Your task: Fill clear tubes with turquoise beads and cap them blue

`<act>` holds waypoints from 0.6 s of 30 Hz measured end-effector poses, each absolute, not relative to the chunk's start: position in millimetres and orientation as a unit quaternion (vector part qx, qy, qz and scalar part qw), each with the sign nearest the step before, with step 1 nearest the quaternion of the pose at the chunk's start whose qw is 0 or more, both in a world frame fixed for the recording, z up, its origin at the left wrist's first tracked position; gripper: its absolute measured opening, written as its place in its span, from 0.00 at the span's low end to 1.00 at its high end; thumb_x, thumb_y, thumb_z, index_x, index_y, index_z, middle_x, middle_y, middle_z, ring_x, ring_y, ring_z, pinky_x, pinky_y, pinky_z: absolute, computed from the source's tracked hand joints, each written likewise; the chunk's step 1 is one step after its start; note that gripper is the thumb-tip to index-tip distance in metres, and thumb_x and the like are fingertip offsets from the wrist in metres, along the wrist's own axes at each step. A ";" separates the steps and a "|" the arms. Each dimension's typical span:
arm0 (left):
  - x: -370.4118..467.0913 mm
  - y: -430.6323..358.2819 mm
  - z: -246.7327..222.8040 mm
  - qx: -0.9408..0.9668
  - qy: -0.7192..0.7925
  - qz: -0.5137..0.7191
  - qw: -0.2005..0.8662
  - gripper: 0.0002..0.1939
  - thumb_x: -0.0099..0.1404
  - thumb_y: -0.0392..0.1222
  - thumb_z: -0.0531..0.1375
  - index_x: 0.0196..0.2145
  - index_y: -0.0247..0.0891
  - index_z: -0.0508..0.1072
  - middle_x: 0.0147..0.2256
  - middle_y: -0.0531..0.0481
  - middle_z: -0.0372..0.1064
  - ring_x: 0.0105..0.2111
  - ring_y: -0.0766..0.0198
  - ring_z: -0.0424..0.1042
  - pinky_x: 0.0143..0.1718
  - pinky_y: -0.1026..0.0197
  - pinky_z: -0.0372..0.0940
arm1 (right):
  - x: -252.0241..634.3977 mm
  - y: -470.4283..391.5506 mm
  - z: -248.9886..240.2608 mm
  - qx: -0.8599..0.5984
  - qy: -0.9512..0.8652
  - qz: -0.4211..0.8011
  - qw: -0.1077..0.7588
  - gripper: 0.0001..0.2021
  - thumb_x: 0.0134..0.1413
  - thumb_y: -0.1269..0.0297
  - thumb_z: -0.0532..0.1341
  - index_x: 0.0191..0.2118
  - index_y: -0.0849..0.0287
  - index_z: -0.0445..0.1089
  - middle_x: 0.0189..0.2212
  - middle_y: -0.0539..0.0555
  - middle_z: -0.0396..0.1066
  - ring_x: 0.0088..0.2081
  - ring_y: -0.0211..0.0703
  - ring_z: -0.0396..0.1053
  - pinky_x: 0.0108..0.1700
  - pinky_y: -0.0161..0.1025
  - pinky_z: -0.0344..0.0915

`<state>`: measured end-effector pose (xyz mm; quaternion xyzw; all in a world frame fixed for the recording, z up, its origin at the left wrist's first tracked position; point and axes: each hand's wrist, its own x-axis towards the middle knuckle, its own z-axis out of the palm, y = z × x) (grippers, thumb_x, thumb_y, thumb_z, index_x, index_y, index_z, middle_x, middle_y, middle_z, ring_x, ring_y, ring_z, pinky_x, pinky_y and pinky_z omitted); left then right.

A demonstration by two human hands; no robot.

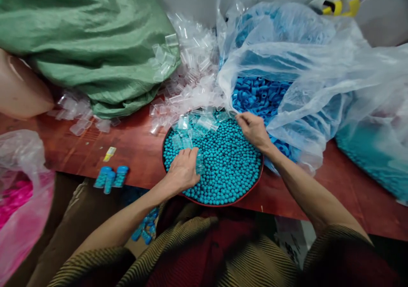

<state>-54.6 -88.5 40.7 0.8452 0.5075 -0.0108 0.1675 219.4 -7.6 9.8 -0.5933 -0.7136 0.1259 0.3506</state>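
A round red-rimmed tray (213, 205) full of turquoise beads (223, 163) sits in front of me. Over its left side, my left hand (183, 170) is closed, with a small clear plastic container (199, 163) at its fingers. More clear containers (188, 132) lie on the beads just beyond that hand. At the tray's far right edge, my right hand (254, 129) pinches the edge of a translucent plastic bag (228, 83). Blue caps (259, 93) fill this bag. The right fingertips are partly hidden.
A heap of clear containers (194, 74) lies behind the tray, beside a green sack (121, 57). Several bead-filled containers with blue caps (110, 178) stand on the red table (140, 146) at left. A bag of turquoise beads (366, 159) is at right, a pink-filled bag (25, 202) at left.
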 end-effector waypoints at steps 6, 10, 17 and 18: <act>-55.8 -81.9 42.5 0.817 0.542 -0.120 0.155 0.28 0.49 0.35 0.57 0.50 0.28 0.61 0.45 0.35 0.63 0.46 0.46 0.64 0.45 0.49 0.63 | 189.7 -23.6 -29.5 -0.603 -0.736 0.163 0.261 0.18 0.56 0.62 0.54 0.49 0.63 0.69 0.51 0.63 0.66 0.54 0.52 0.63 0.56 0.47 0.58; -36.5 -67.7 33.4 0.811 0.545 -0.102 0.189 0.31 0.48 0.37 0.59 0.51 0.27 0.59 0.47 0.34 0.62 0.47 0.45 0.64 0.46 0.50 0.63 | 185.5 -11.8 -36.7 -0.618 -0.731 0.135 0.257 0.18 0.58 0.58 0.52 0.47 0.61 0.71 0.45 0.61 0.71 0.50 0.51 0.65 0.55 0.48 0.58; -26.5 -58.6 21.6 0.795 0.560 -0.044 0.227 0.31 0.47 0.38 0.61 0.49 0.29 0.58 0.48 0.34 0.61 0.48 0.44 0.64 0.49 0.49 0.61 | 159.9 -13.8 -32.6 -0.667 -0.648 0.196 0.313 0.19 0.56 0.52 0.52 0.36 0.59 0.74 0.36 0.57 0.74 0.41 0.48 0.69 0.48 0.42 0.61; -26.6 -58.9 20.1 0.794 0.561 -0.032 0.231 0.31 0.47 0.38 0.61 0.49 0.29 0.58 0.49 0.33 0.60 0.48 0.44 0.64 0.49 0.48 0.61 | 154.4 -14.7 -32.6 -0.668 -0.632 0.219 0.326 0.19 0.56 0.51 0.52 0.33 0.59 0.74 0.33 0.55 0.74 0.39 0.47 0.69 0.47 0.42 0.62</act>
